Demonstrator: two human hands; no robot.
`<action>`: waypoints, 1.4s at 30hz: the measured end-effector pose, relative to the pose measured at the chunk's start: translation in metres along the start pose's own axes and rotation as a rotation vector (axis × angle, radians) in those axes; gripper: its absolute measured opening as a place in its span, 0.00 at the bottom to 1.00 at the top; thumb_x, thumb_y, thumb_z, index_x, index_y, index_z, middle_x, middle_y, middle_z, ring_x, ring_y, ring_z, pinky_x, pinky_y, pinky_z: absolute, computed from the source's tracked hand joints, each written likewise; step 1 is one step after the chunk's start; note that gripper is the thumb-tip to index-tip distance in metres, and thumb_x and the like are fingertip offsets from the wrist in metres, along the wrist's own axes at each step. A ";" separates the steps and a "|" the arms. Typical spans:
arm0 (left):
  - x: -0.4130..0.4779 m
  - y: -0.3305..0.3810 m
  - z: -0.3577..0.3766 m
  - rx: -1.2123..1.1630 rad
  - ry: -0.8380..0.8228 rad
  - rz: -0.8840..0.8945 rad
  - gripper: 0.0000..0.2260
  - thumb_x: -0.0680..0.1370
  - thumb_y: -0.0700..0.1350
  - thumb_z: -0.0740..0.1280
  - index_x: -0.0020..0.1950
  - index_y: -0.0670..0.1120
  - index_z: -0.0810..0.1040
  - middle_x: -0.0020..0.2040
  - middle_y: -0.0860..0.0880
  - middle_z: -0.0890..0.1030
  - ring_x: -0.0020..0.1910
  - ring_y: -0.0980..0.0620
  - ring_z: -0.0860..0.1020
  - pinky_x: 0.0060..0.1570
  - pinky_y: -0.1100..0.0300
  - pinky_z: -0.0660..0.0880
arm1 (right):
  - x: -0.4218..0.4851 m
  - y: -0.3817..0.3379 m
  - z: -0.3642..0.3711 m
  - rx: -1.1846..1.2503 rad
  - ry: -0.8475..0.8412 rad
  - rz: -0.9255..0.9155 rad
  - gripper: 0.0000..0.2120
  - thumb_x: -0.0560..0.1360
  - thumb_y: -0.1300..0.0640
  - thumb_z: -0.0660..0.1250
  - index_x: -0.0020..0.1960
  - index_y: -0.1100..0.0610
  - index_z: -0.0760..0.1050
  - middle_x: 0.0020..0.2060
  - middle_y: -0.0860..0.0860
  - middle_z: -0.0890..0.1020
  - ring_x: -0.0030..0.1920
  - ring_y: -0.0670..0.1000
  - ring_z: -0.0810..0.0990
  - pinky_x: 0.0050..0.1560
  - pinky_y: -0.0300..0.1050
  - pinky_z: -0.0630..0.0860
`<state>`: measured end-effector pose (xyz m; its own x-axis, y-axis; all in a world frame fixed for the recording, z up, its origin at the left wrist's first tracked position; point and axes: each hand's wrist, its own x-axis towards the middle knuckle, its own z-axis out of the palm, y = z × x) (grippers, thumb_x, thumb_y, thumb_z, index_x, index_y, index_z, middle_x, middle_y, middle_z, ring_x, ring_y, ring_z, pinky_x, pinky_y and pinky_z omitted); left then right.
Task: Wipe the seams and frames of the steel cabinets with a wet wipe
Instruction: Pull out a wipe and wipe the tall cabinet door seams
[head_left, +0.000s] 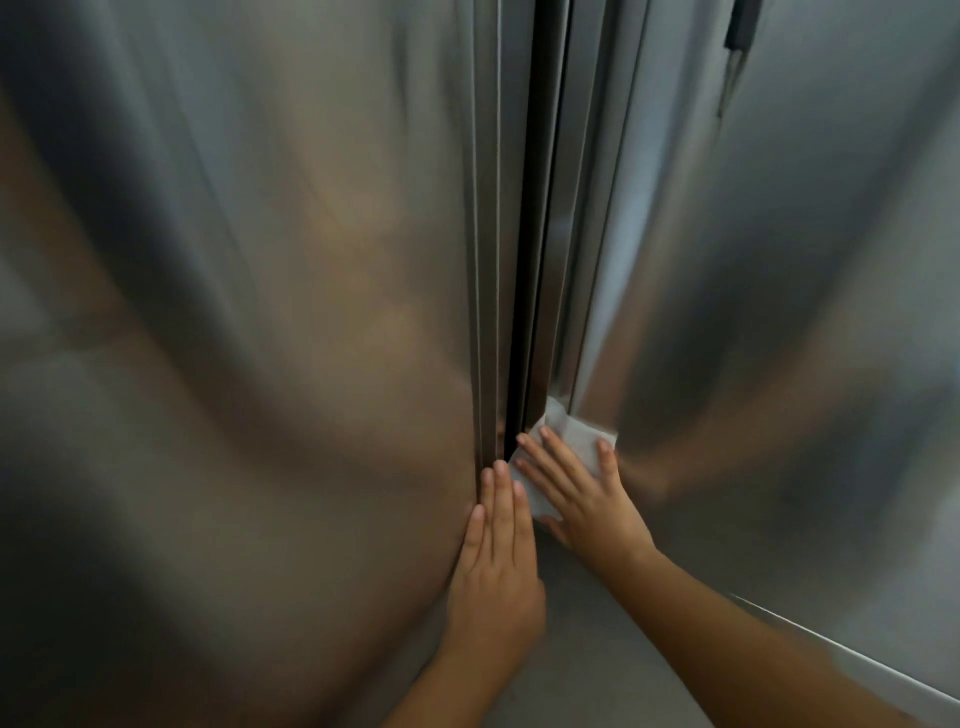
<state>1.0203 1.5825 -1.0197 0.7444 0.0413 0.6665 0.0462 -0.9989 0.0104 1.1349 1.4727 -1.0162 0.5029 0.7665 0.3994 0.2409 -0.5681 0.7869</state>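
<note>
While the left hand (496, 545) rests flat on the left cabinet (249, 364), the right hand (582, 493) presses the wet wipe (569, 434) — fingers spread — low on the centre seam (519, 260); next, probably slide along it.

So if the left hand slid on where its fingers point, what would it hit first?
Probably nothing: the left hand lies flat on the left cabinet door, fingers pointing up along the seam, and that strip looks free to the picture's top.
</note>
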 end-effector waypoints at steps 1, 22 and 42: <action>0.000 -0.001 0.000 -0.004 0.000 0.011 0.34 0.67 0.40 0.53 0.72 0.34 0.53 0.73 0.36 0.52 0.75 0.42 0.47 0.74 0.53 0.44 | -0.002 -0.004 0.001 0.008 -0.016 -0.006 0.42 0.73 0.33 0.53 0.76 0.53 0.41 0.73 0.59 0.34 0.72 0.62 0.31 0.66 0.72 0.34; 0.066 0.005 -0.041 -0.208 0.183 0.002 0.32 0.70 0.41 0.56 0.72 0.33 0.56 0.73 0.36 0.59 0.74 0.43 0.53 0.73 0.52 0.49 | 0.053 0.102 -0.059 0.285 0.217 0.167 0.28 0.74 0.43 0.49 0.72 0.50 0.62 0.75 0.51 0.55 0.75 0.53 0.42 0.69 0.65 0.36; 0.123 0.019 -0.080 -0.363 0.347 -0.044 0.30 0.76 0.48 0.55 0.73 0.34 0.51 0.74 0.37 0.54 0.74 0.40 0.51 0.72 0.51 0.45 | 0.081 0.145 -0.088 0.198 0.143 0.146 0.31 0.75 0.43 0.47 0.76 0.53 0.53 0.76 0.58 0.48 0.75 0.59 0.42 0.67 0.67 0.35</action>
<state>1.0592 1.5667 -0.8777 0.4789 0.1348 0.8675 -0.2086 -0.9424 0.2616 1.1374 1.4787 -0.8283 0.4257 0.6986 0.5750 0.3390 -0.7124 0.6145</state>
